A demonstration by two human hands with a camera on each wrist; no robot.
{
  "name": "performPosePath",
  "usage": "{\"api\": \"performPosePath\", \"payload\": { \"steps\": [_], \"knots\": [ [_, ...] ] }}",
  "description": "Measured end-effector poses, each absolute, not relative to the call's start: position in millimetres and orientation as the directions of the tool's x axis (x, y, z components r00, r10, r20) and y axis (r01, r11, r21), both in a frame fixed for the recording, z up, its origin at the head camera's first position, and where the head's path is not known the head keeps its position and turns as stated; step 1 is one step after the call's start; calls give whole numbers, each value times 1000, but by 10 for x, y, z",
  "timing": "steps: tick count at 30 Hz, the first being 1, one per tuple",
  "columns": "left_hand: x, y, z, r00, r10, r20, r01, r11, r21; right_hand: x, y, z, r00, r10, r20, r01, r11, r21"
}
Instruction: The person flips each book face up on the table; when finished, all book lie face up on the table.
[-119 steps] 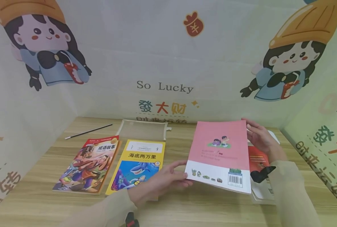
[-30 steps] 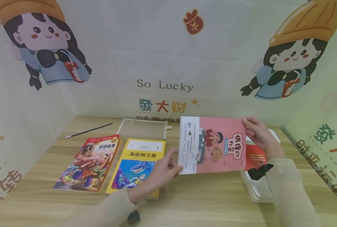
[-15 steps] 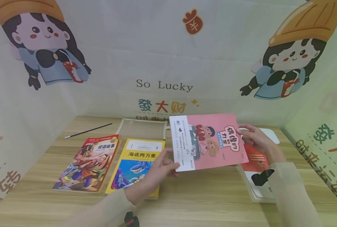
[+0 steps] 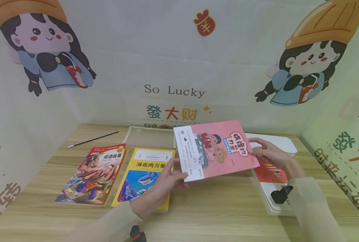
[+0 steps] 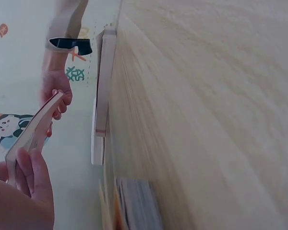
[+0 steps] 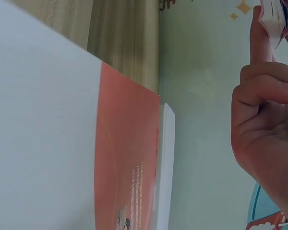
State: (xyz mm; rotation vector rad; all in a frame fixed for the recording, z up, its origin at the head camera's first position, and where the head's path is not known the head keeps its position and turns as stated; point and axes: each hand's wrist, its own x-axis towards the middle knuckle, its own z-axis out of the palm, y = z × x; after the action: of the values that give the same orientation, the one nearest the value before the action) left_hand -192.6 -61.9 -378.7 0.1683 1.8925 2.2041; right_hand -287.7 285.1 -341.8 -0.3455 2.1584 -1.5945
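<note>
A printed backdrop (image 4: 122, 50) fills the upper frame; the table (image 4: 215, 210) spans the lower. The pink book (image 4: 215, 149) is held tilted above the table, right of centre. At lower left lie the red-topped book (image 4: 91, 176) and the yellow book (image 4: 143, 178), the latter partly covered by the left hand (image 4: 167, 183). The right hand (image 4: 271, 154) partly hides the red-white book (image 4: 265, 173) and white slab (image 4: 283, 143). The pink book blocks the pouch's (image 4: 149, 137) right end. Left thumb and fingers pinch the pink book's lower left corner; the right hand's pinch its right edge. A stick (image 4: 94, 139) lies far left.
</note>
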Motion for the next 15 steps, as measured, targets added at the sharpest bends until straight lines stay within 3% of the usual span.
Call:
{"api": "performPosePath", "payload": {
  "steps": [8,15],
  "knots": [
    [-1945,-663,-3755,-947,311,-81,-96,-35,995,-2882,2873,-3484,-865,-463,-194,53,299,-953],
    [-2011,-692,-3712,-969,229,-88,-115,-107,988,-2901,2863,-3502,-841,-512,-176,44,258,-965]
  ]
}}
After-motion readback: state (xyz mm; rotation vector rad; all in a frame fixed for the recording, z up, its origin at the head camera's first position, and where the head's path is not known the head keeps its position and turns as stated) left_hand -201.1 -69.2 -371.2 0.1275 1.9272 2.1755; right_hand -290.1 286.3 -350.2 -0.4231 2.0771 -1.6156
